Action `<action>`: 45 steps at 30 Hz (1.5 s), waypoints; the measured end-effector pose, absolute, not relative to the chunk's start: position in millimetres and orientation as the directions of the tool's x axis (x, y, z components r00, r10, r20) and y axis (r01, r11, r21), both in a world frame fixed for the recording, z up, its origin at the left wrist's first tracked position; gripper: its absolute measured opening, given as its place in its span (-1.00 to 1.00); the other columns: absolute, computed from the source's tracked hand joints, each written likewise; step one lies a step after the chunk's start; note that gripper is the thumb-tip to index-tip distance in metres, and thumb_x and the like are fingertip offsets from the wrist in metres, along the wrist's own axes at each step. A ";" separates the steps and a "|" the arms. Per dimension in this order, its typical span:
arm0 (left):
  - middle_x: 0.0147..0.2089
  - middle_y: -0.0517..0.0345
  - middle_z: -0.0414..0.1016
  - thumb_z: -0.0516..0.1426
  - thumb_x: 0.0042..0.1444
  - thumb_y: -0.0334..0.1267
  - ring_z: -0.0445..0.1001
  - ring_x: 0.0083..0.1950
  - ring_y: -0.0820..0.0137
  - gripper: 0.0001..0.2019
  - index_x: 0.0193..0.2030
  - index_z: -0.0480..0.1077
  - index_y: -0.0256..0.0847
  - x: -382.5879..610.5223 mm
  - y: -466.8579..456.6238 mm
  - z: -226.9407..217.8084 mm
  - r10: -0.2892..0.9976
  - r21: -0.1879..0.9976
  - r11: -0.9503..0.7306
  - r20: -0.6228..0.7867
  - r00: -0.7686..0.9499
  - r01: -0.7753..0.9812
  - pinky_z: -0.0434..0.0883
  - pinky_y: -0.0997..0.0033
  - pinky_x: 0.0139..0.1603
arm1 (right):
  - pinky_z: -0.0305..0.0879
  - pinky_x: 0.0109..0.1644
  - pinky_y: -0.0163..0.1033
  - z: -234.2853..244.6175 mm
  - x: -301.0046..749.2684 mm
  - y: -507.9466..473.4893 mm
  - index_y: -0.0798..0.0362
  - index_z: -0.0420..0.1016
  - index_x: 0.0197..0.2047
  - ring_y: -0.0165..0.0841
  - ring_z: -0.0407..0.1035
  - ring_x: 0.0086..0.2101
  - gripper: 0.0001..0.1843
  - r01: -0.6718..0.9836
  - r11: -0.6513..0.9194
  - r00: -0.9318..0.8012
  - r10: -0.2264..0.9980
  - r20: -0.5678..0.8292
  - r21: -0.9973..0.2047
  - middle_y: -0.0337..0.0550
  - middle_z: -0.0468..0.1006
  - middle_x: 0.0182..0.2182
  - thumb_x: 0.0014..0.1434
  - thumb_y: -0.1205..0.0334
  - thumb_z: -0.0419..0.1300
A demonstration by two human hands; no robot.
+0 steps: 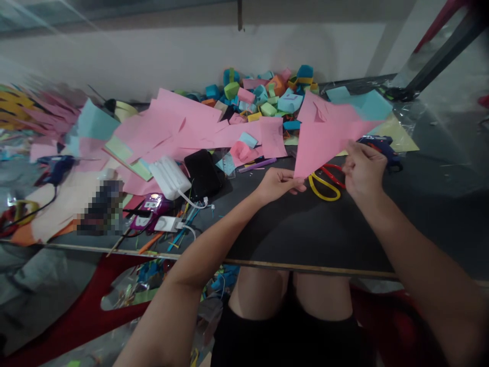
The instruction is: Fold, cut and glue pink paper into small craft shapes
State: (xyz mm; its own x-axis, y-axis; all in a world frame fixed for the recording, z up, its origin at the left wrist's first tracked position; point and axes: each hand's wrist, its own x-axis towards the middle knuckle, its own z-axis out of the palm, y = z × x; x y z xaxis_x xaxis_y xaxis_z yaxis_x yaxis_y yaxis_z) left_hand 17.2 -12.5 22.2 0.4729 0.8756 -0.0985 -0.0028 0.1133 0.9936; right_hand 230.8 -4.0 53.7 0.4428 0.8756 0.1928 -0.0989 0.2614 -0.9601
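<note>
A folded pink paper sheet (324,140), triangular in outline, is held up over the dark table (305,234). My left hand (277,184) pinches its lower left corner, fingers closed on the edge. My right hand (362,171) grips the paper's lower right edge, fingers curled over it. Just behind and below the paper lie scissors (324,182) with a yellow and a red handle loop, partly hidden by the sheet and my right hand.
Pink paper sheets (179,127) cover the table's middle left. A heap of small coloured folded boxes (267,94) sits at the back. A blue glue gun (382,145) lies by my right hand, another (55,168) at left. A white power bank (170,177) and black pouch (202,173) lie nearby.
</note>
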 end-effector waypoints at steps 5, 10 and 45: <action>-0.25 -0.05 0.72 0.40 0.00 -0.04 0.69 -0.24 0.33 -0.65 -0.17 0.65 -0.25 13.9 -9.0 19.3 0.858 0.993 0.120 -0.097 0.505 -0.013 0.62 0.38 -0.23 | -0.23 -0.58 -0.19 55.9 251.5 6.5 -0.10 0.42 -0.58 -0.50 -0.13 -0.67 -0.65 -0.066 0.288 0.520 0.827 0.214 -0.955 -0.40 0.06 -0.71 -0.03 -0.06 0.43; -0.23 0.00 0.71 0.38 -0.01 0.10 0.63 -0.22 0.36 -0.60 -0.21 0.66 -0.19 12.5 -8.6 20.5 0.872 1.000 -0.007 0.019 0.490 -0.027 0.56 0.34 -0.17 | -0.21 -0.59 -0.20 51.4 251.2 5.4 -0.10 0.39 -0.55 -0.49 -0.11 -0.67 -0.63 -0.083 0.290 0.443 0.868 0.225 -0.954 -0.40 0.06 -0.71 0.01 -0.11 0.41; -0.54 0.25 0.18 0.21 0.16 0.19 0.15 -0.44 0.47 -0.52 -0.55 0.34 -0.16 10.7 -16.6 39.4 0.966 0.963 -0.257 0.259 -0.023 0.080 0.16 0.42 -0.43 | -0.16 -0.62 -0.28 52.9 213.7 -18.2 -0.08 0.42 -0.52 -0.55 -0.08 -0.72 -0.58 -0.173 0.257 0.371 0.911 0.179 -0.951 -0.50 0.07 -0.77 -0.17 -0.12 0.52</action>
